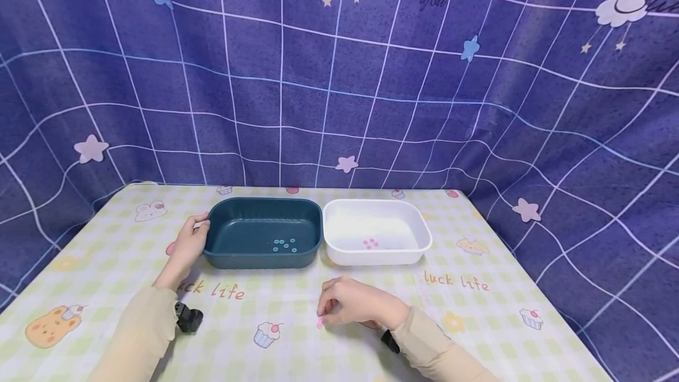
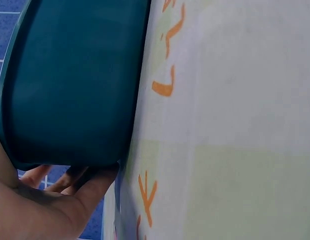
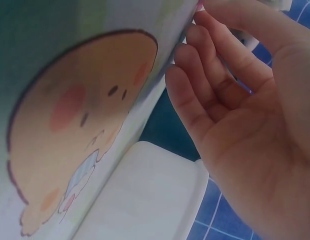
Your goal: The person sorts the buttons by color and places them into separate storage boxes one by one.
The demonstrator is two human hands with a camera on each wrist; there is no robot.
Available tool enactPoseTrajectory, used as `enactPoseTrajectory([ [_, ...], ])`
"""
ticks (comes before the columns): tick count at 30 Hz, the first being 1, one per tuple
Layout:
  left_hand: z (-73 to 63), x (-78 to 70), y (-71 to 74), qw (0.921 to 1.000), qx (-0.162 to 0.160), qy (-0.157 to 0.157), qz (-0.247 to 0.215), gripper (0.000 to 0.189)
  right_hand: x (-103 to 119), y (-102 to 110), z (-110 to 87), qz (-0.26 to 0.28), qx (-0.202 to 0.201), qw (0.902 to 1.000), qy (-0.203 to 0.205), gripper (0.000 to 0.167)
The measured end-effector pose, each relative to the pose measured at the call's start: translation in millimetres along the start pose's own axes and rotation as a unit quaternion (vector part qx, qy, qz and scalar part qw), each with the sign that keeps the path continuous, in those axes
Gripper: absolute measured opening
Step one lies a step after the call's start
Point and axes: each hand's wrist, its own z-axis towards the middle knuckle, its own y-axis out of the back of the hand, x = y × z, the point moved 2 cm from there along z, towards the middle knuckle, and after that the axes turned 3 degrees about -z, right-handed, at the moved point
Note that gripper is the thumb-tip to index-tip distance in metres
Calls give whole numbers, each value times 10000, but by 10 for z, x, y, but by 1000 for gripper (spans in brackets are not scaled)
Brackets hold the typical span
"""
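Observation:
My left hand (image 1: pixel 192 241) grips the left end of a dark teal bin (image 1: pixel 262 260), thumb up by the rim and fingers against the outer wall, as the left wrist view shows. Several small round teal pieces (image 1: pixel 286 246) lie inside on its floor. In front of the bins, my right hand (image 1: pixel 356 300) is low over the tablecloth, thumb and forefinger pinching a small pink piece (image 1: pixel 320 322). Only a pink speck shows at these fingertips in the right wrist view; the other fingers are loosely bent.
A white bin (image 1: pixel 378 257) stands right beside the teal one, with several small round pink pieces (image 1: pixel 371 243) in it. The checked tablecloth (image 1: pixel 223 335) carries printed cartoons and lettering. Behind the table hangs a blue gridded curtain (image 1: pixel 307 111).

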Motion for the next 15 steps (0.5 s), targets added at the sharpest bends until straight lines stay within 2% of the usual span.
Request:
enactPoseTrajectory([
  [8, -6, -13, 12, 10000, 32, -35, -10, 54, -1, -6, 17, -155, -103, 9996, 194, 4],
  [15, -10, -8, 8, 10000, 18, -8, -3, 54, -18, -13, 18, -229, -119, 9996, 116, 4],
])
